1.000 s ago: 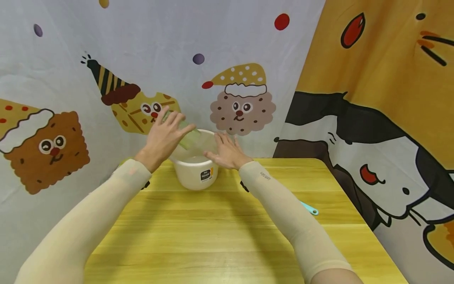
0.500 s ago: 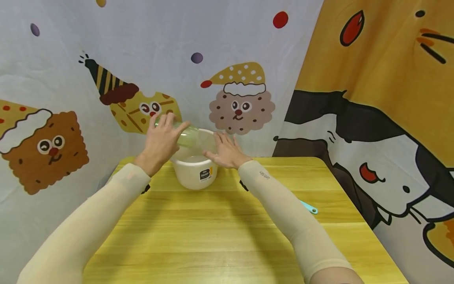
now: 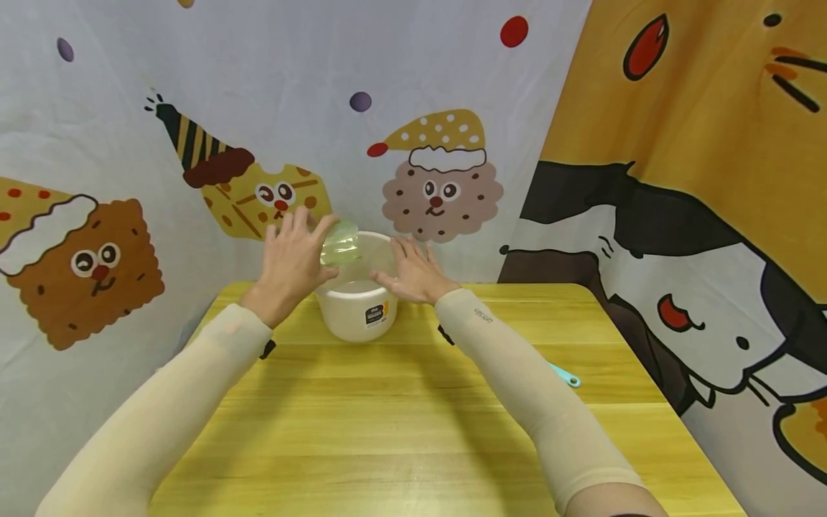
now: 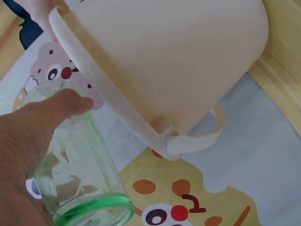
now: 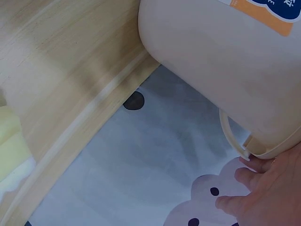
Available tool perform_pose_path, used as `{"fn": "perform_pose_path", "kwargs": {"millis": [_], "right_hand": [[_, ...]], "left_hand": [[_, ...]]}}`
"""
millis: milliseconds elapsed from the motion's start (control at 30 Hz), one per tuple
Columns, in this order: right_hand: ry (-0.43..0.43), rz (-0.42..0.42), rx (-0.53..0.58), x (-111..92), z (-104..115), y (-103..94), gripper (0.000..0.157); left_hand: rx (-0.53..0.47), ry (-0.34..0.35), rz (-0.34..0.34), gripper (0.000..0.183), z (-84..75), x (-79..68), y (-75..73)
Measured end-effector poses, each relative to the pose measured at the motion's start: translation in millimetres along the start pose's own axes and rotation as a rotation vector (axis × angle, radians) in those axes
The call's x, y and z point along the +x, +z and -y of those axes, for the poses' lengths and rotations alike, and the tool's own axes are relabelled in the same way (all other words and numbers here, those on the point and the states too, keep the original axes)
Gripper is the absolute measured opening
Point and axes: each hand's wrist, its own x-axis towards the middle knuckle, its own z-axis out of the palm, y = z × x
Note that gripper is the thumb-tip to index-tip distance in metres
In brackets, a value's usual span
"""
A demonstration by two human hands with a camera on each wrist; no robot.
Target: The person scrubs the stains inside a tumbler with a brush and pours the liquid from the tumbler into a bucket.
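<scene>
My left hand (image 3: 289, 264) grips a clear, green-tinted drinking glass (image 3: 341, 244), tilted above the left side of a white plastic bucket (image 3: 349, 317). In the left wrist view the thumb lies along the glass (image 4: 82, 155), whose thick green base is at the bottom of the picture. The bucket stands upright on the table, a dark label on its front. My right hand (image 3: 416, 275) rests at the bucket's right rim with its fingers extended. From the right wrist its fingertips appear beside the rim, near a handle end (image 5: 230, 136). What the bucket contains is hard to make out.
A light blue handle with a hole (image 3: 566, 375) lies on the wooden table (image 3: 400, 438), partly hidden by the right forearm. Something yellow and white (image 5: 13, 150) shows at the left of the right wrist view. A cartoon-printed curtain (image 3: 284, 64) hangs close behind the bucket.
My left hand has turned, bringing the glass from a steep downward slant to a flatter tilt over the bucket. The right hand and the bucket have stayed in place.
</scene>
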Motion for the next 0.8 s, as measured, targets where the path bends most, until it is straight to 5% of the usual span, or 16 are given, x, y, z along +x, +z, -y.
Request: {"fn": "perform_pose_path", "kwargs": {"millis": [800], "right_hand": [[-0.006,-0.001,-0.025,-1,1,0.3,0.107]], "left_hand": [[-0.359,-0.121,-0.105,0.094,-20.8,-33.2,-1.3]]}}
